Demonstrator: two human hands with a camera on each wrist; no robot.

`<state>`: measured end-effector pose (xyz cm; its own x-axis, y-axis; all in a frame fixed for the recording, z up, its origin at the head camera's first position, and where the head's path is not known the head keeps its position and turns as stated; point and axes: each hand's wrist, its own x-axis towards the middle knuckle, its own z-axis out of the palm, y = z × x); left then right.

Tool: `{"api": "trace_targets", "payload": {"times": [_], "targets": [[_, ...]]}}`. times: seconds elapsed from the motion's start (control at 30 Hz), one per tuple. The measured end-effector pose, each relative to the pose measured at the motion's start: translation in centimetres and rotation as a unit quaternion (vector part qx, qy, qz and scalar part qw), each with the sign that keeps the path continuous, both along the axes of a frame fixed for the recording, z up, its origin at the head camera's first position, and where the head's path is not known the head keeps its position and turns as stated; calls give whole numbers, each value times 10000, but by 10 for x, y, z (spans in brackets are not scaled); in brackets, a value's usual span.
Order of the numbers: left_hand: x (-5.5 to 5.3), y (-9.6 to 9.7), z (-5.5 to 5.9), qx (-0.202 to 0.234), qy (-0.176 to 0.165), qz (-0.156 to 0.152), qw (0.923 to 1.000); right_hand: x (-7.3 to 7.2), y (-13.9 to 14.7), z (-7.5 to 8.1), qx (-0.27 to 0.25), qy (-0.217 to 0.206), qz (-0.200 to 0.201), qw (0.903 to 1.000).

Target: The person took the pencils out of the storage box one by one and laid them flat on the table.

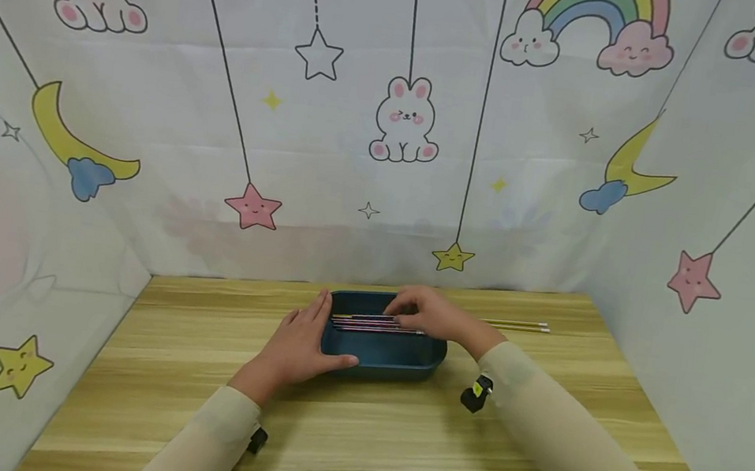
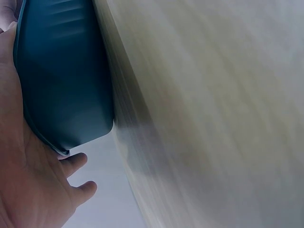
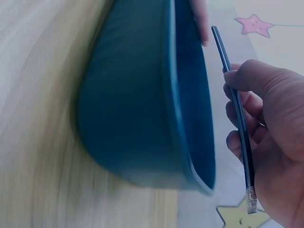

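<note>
A dark teal, rounded rectangular plastic-looking box (image 1: 395, 372) stands upright on the pale wood-grain tabletop (image 1: 351, 439), its long side running left to right. The left hand (image 1: 294, 346) spans its left end, fingers fairly straight along the outside and thumb over the near rim; this grip is spread against the box rather than clenched, probably to steady it. The right hand (image 1: 430, 312) is over the box's right half, its grip pinching a slim dark pencil with a silvery end (image 3: 241, 126), thumb on one side and fingers on the other, which likely keeps the shaft easy to angle over the rim.

Several slim, shiny purplish pencils (image 1: 366, 325) lie lengthwise inside the box, roughly side by side, presumably because its long side suits them. Two gold-coloured pencils with pale ends (image 1: 516, 325) lie on the tabletop to the right, partly hidden by the right forearm.

The box's far rim is close to the back edge, where the printed white fabric (image 1: 331, 150) rises, so room behind looks tight. A broad stretch of wood runs toward the person, and within the box, floor shows between the pencils and the near wall.
</note>
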<state>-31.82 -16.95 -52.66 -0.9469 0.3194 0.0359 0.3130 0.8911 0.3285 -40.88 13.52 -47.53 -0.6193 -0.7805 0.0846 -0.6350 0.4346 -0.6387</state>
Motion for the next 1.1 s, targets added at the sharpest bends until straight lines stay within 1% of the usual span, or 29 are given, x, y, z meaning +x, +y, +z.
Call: {"api": "trace_targets", "payload": {"times": [0.23,0.4,0.6,0.7,0.87,1.1], "targets": [[2,1,1,29,17,14,10000,0,29,7,-242,99,5,9997],[2,1,1,38,32,14,10000,4,52,10,-289,-7,-231,9993],[2,1,0,65,48,9,10000,3,80,6,-420,5,-393,9983],[2,0,-1,84,36,11,10000,4,92,6,-408,-9,-533,9977],[1,0,-1,92,53,1,9999,7,110,5,-352,-72,-819,9960],[1,-1,-2,73,73,-18,9999,7,132,0,-411,-19,-1035,9938]]}}
